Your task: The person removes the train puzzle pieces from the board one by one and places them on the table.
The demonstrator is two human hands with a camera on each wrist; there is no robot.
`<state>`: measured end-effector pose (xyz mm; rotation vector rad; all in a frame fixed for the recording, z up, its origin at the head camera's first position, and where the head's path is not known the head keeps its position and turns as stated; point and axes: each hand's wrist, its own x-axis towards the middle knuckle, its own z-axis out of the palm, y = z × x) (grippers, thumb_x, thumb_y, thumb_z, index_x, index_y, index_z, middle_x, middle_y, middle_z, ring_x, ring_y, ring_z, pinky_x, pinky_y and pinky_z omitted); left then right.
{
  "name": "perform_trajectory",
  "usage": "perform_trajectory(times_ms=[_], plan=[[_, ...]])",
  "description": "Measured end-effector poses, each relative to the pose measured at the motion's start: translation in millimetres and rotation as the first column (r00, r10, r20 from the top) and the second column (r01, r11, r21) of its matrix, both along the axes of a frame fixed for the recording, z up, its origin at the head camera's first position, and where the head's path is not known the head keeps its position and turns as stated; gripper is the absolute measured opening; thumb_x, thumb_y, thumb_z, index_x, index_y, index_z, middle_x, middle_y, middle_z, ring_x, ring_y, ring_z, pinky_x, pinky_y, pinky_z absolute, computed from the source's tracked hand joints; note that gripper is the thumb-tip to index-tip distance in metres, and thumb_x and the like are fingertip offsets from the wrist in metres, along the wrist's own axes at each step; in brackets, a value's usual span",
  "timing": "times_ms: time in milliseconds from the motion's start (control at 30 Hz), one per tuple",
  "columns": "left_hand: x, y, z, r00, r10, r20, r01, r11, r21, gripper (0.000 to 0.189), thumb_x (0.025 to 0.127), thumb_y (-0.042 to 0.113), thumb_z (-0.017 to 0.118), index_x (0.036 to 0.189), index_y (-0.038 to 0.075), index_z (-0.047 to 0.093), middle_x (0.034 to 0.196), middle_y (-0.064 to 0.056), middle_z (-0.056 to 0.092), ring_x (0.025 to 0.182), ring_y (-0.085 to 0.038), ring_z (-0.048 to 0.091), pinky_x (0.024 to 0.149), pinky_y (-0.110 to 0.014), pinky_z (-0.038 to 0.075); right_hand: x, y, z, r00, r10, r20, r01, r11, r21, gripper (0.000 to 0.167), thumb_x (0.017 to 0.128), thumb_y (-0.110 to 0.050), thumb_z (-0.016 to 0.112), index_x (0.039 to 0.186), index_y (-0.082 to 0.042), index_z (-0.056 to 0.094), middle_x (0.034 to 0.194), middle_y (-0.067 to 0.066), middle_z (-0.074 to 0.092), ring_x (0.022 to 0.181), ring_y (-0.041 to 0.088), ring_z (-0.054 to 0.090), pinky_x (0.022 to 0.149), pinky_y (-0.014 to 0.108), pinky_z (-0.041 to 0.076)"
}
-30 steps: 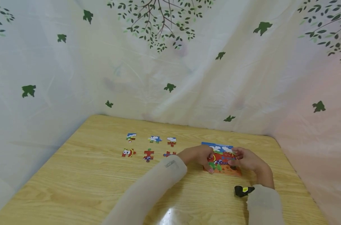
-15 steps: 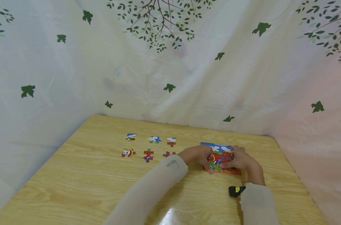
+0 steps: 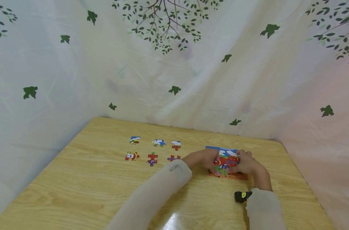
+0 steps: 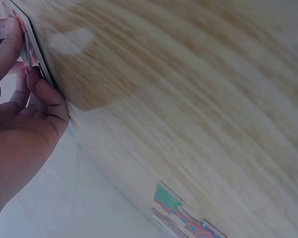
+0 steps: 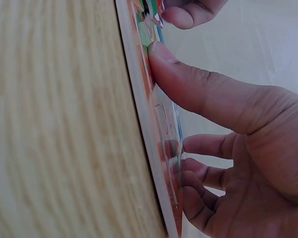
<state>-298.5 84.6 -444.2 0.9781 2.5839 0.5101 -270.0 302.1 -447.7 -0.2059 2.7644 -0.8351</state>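
Note:
A colourful jigsaw puzzle in a flat tray (image 3: 242, 176) lies on the table, with both hands over it. My left hand (image 3: 207, 158) is at its left part, fingers curled in and thumb low near the front edge. In the left wrist view, the left hand (image 4: 25, 119) pinches a small green-and-red puzzle piece (image 4: 27, 49), partly hidden by the fingers. My right hand (image 3: 247, 165) spans the right part. In the right wrist view, the right thumb (image 5: 188, 87) presses on the picture and the other fingertips (image 5: 188, 144) rest along its surface.
Several loose puzzle pieces lie in two rows left of the tray, among them one with a cartoon face (image 3: 131, 156) and a red one (image 3: 152, 158). A black wrist device (image 3: 242, 196) sits by the right sleeve. A leaf-printed curtain (image 3: 191, 95) stands behind the table.
My right hand has moved left and in over the puzzle, its thumb now on the picture near the left hand. The left hand stays almost where it was.

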Motion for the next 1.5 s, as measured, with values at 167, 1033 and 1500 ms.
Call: perform_trajectory(times_ms=[167, 1033, 1500], plan=[[2.8, 0.9, 2.7, 1.000, 0.015, -0.008, -0.014, 0.999, 0.029, 0.031, 0.091, 0.028, 0.081, 0.109, 0.008, 0.065, 0.087, 0.005, 0.056, 0.073, -0.008, 0.045, 0.066, -0.021, 0.040, 1.4, 0, -0.4, 1.000, 0.001, 0.007, -0.001, 1.000, -0.019, 0.110, 0.078, -0.040, 0.090, 0.148, 0.015, 0.025, 0.137, 0.038, 0.027, 0.122, 0.052, 0.039, 0.102, 0.068, 0.038], [-8.4, -22.0, 8.7, 0.980, 0.090, 0.176, -0.139, 0.946, 0.292, 0.012, 0.099, 0.012, 0.069, 0.107, 0.006, 0.076, 0.093, 0.002, 0.069, 0.076, -0.008, 0.061, 0.068, -0.021, 0.051, 2.3, 5, 0.1, 1.000, -0.005, 0.023, 0.006, 1.000, -0.027, 0.115, 0.077, -0.046, 0.090, 0.150, 0.012, 0.024, 0.139, 0.038, 0.024, 0.124, 0.053, 0.037, 0.104, 0.070, 0.034], [-13.1, -90.7, 10.6, 0.940, 0.130, 0.314, -0.257, 0.877, 0.406, 0.014, 0.099, 0.007, 0.067, 0.110, 0.002, 0.074, 0.097, -0.002, 0.071, 0.083, -0.011, 0.063, 0.079, -0.031, 0.056, 3.9, 1, 0.0, 1.000, -0.008, 0.016, 0.008, 1.000, -0.015, 0.107, 0.079, -0.041, 0.089, 0.148, 0.011, 0.027, 0.139, 0.037, 0.027, 0.121, 0.050, 0.041, 0.104, 0.067, 0.037]])
